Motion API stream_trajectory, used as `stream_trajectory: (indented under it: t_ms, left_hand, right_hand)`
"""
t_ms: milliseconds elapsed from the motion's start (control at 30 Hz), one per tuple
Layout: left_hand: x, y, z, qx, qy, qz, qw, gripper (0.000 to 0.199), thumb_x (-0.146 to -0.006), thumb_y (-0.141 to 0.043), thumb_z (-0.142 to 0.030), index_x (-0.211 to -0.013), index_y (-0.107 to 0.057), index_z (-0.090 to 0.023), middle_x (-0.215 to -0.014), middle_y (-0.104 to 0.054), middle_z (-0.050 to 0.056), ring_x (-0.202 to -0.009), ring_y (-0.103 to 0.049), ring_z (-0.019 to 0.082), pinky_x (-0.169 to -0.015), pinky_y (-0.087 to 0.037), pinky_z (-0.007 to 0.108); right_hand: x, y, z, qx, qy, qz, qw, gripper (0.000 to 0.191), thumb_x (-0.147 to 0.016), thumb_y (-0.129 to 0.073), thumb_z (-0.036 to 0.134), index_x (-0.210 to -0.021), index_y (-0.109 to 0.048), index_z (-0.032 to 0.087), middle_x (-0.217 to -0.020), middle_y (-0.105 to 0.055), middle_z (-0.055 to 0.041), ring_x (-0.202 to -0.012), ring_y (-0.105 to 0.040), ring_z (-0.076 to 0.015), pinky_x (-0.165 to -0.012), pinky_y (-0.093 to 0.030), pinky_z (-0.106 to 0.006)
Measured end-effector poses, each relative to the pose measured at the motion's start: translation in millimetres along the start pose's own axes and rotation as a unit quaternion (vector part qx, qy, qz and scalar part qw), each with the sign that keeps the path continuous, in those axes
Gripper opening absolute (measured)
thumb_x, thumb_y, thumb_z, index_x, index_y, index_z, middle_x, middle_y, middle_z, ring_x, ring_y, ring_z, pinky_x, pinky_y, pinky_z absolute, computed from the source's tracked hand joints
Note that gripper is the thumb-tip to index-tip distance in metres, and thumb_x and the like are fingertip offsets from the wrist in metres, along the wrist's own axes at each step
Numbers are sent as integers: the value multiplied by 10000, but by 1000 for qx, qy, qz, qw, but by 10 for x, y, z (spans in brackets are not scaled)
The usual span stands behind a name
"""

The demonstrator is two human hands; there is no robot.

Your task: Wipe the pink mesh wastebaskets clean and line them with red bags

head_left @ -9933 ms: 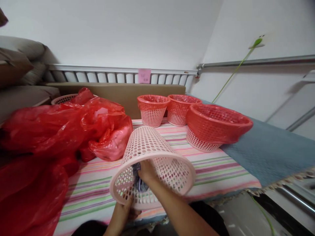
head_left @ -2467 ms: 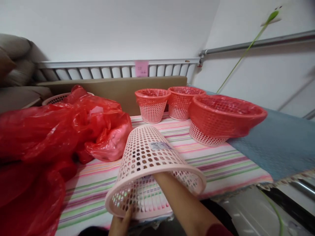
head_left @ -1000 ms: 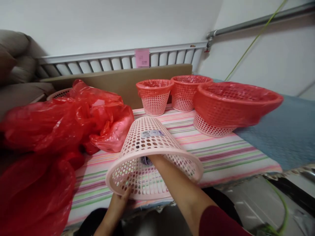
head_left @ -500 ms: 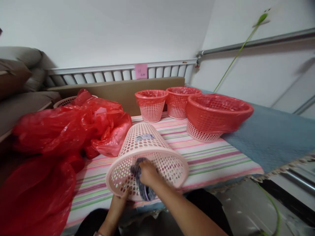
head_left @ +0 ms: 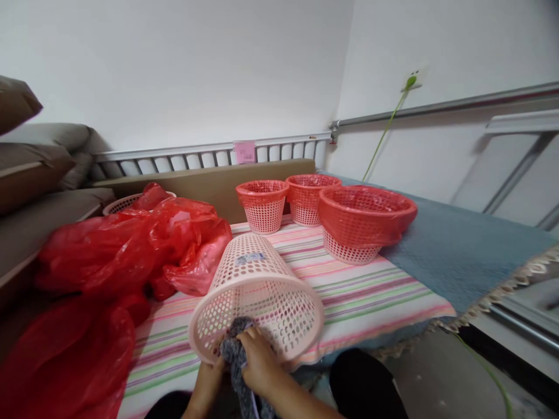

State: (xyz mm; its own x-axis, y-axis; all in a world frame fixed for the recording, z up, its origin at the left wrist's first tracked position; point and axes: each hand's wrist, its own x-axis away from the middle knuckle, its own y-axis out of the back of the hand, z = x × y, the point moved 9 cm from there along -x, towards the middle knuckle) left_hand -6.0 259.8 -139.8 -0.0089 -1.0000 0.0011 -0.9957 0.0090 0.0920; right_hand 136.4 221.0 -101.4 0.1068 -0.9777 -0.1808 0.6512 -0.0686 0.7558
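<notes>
A pale pink perforated basket (head_left: 257,291) lies on its side on the striped cloth (head_left: 358,291), its mouth facing me. My left hand (head_left: 208,372) grips the basket's lower rim. My right hand (head_left: 259,364) is at the mouth of the basket, closed around a grey cloth (head_left: 233,355) that hangs down from it. A small label (head_left: 250,258) is stuck on the basket's upper side.
Three baskets lined with red bags stand behind: two small ones (head_left: 263,205) (head_left: 308,196) and a wide one (head_left: 362,220). A heap of red plastic bags (head_left: 109,256) fills the left side. A blue blanket (head_left: 463,256) lies to the right, a railing (head_left: 196,157) behind.
My right hand has drawn back from deep inside the basket to its mouth, bringing the grey cloth out with it. The basket has turned a little, and the view has tilted down.
</notes>
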Motion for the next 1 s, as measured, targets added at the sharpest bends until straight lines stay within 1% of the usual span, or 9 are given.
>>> stream_trajectory:
  t_ms: [100,233,400,500,600,700,833,900,1000]
  left_hand:
    - [-21,2,67,-7,6,-9,1000,579,-550,-743,-544,-974,-684,-154,-1183,-672,162,-1300,-423,381,-1110,-305,500]
    - [-35,-24,174,-3,27,-3,1000,510,-572,-738,-527,-960,-690,-200,-1106,-714,126,-1230,-508,380,-1042,-405,510]
    - [5,-31,260,5,58,3,998,580,-615,-704,-512,-1096,-666,-190,-1166,-686,136,-1114,-601,380,-928,-511,489]
    - [68,-68,340,5,105,13,994,674,-649,-669,-531,-1221,-601,-181,-1103,-708,145,-864,-707,352,-776,-577,486]
    - [155,-155,464,6,175,33,984,761,-678,-628,-567,-1327,-490,-193,-899,-742,110,-520,-697,286,-549,-592,471]
    - [219,-205,538,32,215,22,976,813,-659,-653,-570,-1343,-440,-187,-869,-724,88,-459,-678,241,-489,-589,408]
    - [221,-243,458,25,190,20,981,797,-695,-624,-575,-1343,-431,-153,-836,-731,101,-453,-676,233,-508,-588,398]
    - [197,-248,358,15,161,21,987,733,-700,-620,-578,-1295,-499,-169,-836,-744,101,-601,-720,275,-626,-598,424]
    - [151,-213,174,14,114,10,993,635,-632,-686,-552,-1140,-626,-177,-1006,-740,123,-1033,-657,340,-929,-508,459]
  right_hand:
    - [-298,-43,-23,29,-3,23,999,517,-570,-544,42,-1067,-598,174,-1145,-574,-91,-1115,-484,-236,-980,-342,-330]
    - [-896,18,-197,51,-12,31,998,583,-579,-585,29,-1147,-580,160,-1248,-556,-114,-1182,-475,-263,-1001,-355,-354]
    - [-1571,76,-428,66,-1,11,998,630,-777,-548,131,-1379,-384,219,-1504,-290,-63,-1391,-209,-251,-1135,-169,-441]
    - [-1820,51,-495,68,7,2,998,610,-846,-508,182,-1421,-313,247,-1536,-204,-24,-1416,-119,-240,-1153,-79,-459]
    - [-1908,26,-518,70,4,6,998,668,-808,-553,168,-1427,-308,222,-1538,-195,-47,-1415,-110,-265,-1150,-86,-452]
    - [-1760,52,-490,73,-11,15,997,662,-719,-603,126,-1354,-424,180,-1470,-349,-107,-1365,-265,-301,-1112,-220,-429]
    - [-1122,88,-322,84,-15,32,996,446,-620,-588,67,-1062,-624,116,-1153,-611,-154,-1129,-523,-302,-974,-387,-377]
    - [-696,85,-188,87,2,32,996,398,-605,-559,57,-990,-637,123,-1076,-623,-135,-1078,-532,-277,-962,-383,-355]
    - [-144,63,-35,70,23,25,997,434,-583,-531,56,-995,-621,159,-1045,-603,-93,-1046,-508,-248,-959,-367,-334]
